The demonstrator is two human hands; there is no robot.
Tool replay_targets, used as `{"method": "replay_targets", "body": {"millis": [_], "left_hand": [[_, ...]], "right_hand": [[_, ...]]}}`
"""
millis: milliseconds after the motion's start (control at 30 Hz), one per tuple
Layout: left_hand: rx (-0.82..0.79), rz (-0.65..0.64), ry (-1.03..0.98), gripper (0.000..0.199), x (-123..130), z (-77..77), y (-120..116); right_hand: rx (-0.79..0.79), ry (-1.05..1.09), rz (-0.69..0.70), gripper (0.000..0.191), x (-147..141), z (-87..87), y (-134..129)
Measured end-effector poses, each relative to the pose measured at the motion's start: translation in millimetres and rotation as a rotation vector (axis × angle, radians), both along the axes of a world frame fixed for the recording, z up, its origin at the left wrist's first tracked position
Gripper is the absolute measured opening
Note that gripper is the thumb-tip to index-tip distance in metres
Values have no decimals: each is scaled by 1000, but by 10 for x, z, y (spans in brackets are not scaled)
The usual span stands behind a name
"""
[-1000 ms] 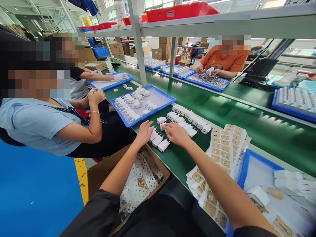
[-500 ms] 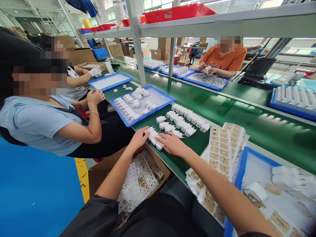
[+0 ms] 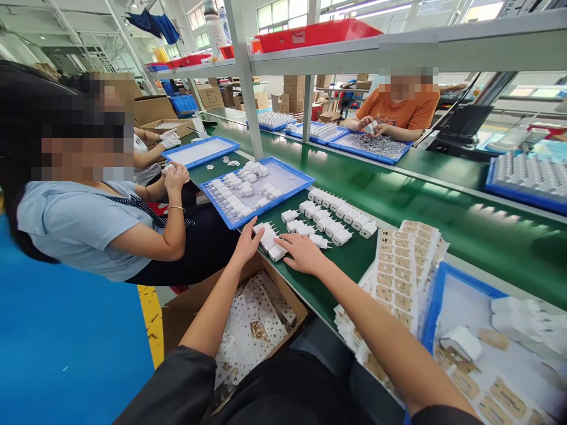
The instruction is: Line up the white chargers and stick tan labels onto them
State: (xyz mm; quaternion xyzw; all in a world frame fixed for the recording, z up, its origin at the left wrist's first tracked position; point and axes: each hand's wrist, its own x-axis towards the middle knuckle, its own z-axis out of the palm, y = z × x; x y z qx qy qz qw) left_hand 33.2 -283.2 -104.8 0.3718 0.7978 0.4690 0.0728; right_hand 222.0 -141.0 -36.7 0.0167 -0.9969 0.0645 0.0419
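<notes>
Left hand (image 3: 244, 247): bare, fingers apart and loosely curved, at the 9 o'clock end of the short row, thumb at its edge; not closed around anything.
Right hand (image 3: 303, 254): bare, fingers spread nearly flat, at 3 o'clock of the same row, fingertips reaching its sides; likewise unclosed.
Short row (image 3: 268, 236): between both hands; smooth white plastic adapters, blocky with rounded edges, side by side, slim prongs towards 1 o'clock; partly hidden by fingers.
Loose rows (image 3: 332, 223): from 12 to 2 o'clock of the hands; more white adapters, lying flat in slanting lines, dark port openings on some ends.
Work surface (image 3: 349, 254): smooth green, bearing the adapters.
Adapter tray (image 3: 287, 174): at 12 o'clock of the hands; shallow, raised blue rim, pale base, white adapters in clusters.
Sticker sheets (image 3: 398, 277): at 4 o'clock; thin, layered, overlapping, tan rounded shapes on pale backing.
Near tray (image 3: 432, 310): at 4 o'clock, beyond the sheets; blue rim, blurred white adapters and tan-patterned sheets inside.
Cardboard box (image 3: 186, 304): at 7 o'clock, below bench height; brown walls, crumpled and speckled white strips inside.
Person in light blue (image 3: 84, 227): seated at 9 o'clock, hands close together, something small and white between fingers.
Person in orange (image 3: 398, 109): at 1 o'clock, across the bench, white piece in hand above a tray of tangled pale loops.
</notes>
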Motion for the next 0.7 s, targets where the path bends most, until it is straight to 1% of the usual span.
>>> {"method": "replay_targets", "body": {"millis": [100, 167, 233, 300, 367, 400, 500, 600, 700], "left_hand": [[67, -34, -11, 72, 57, -115, -80], [86, -58, -13, 77, 75, -141, -100], [100, -63, -13, 75, 68, -122, -88], [115, -50, -14, 72, 47, -79, -61], [127, -35, -18, 69, 28, -39, -37], [130, -32, -22, 68, 23, -24, -30], [132, -36, -39, 64, 27, -4, -29], [141, -10, -65, 61, 50, 4, -50], [163, 33, -100, 60, 97, 12, -102]], "right_hand": [[-4, -13, 14, 66, 53, 66, 95], [-1, -24, 36, 69, 24, 110, 100], [0, -26, 49, 65, -38, 145, 34], [-4, -22, 37, 53, -97, 162, -96], [-12, -19, -30, 38, -125, 156, -251], [-16, -21, -79, 35, -125, 146, -324], [-25, -31, -212, 34, -103, 99, -469], [-35, -31, -265, 31, -102, 61, -476], [-45, -21, -289, 30, -143, 49, -396]]}}
